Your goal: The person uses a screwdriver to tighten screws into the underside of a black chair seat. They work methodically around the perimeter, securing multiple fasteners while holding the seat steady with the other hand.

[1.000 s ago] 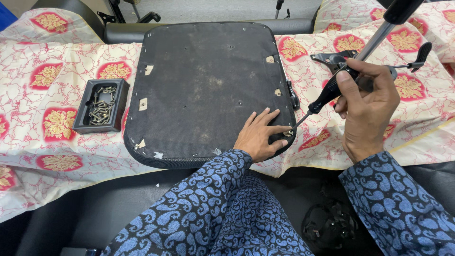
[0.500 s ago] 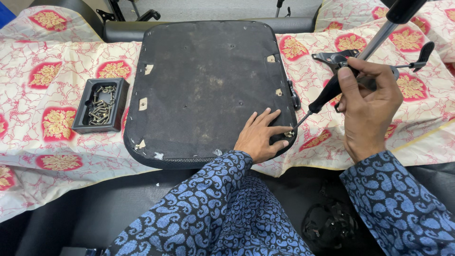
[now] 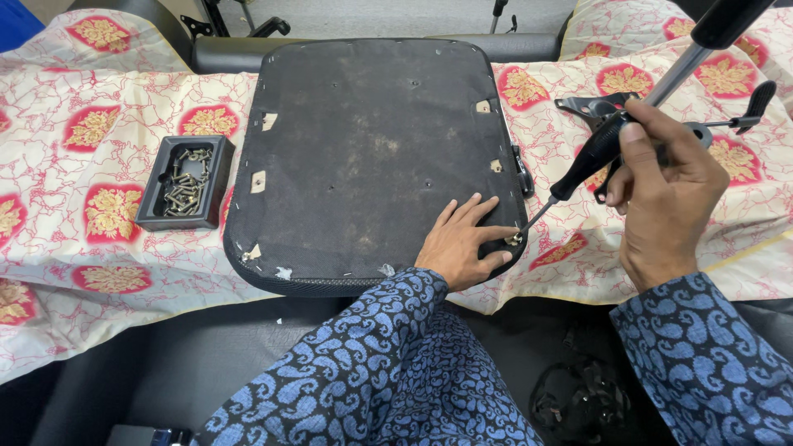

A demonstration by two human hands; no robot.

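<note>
A black chair seat pad (image 3: 372, 149) lies underside up on a patterned cloth. My left hand (image 3: 464, 244) rests flat on its near right corner, fingers spread, with fingertips beside a small screw (image 3: 514, 239). My right hand (image 3: 665, 194) grips the black handle of a screwdriver (image 3: 578, 165). The screwdriver slants down to the left and its tip meets the screw at the pad's edge.
A black tray of several screws (image 3: 183, 182) sits left of the pad. A metal chair mechanism with a lever (image 3: 727, 124) and a gas-lift column (image 3: 702, 41) lies at the right. The floral cloth (image 3: 74, 190) covers the work surface.
My right hand has shifted its grip slightly along the screwdriver handle. The left hand and pad stay in place.
</note>
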